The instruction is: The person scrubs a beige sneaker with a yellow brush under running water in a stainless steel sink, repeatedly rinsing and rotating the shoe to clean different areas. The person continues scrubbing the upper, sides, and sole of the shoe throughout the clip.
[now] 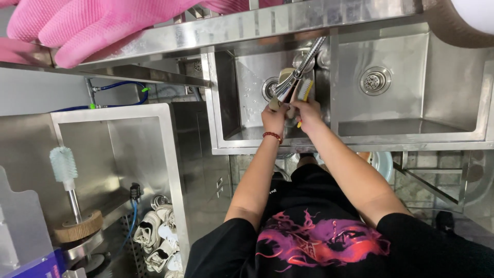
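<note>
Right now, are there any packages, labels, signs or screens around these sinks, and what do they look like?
Blue and purple package corner: bottom left edge of the picture, boxy, mostly cut off.
Small dark plate: on the steel cabinet front below the left sink, rectangular, too small to make out.
No screens or signs show.

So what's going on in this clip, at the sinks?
A person leans over the left basin of a steel double sink. The left hand holds a pale object under a spray hose head, and the right hand holds a scrub brush against it. The right basin holds nothing visible.
</note>
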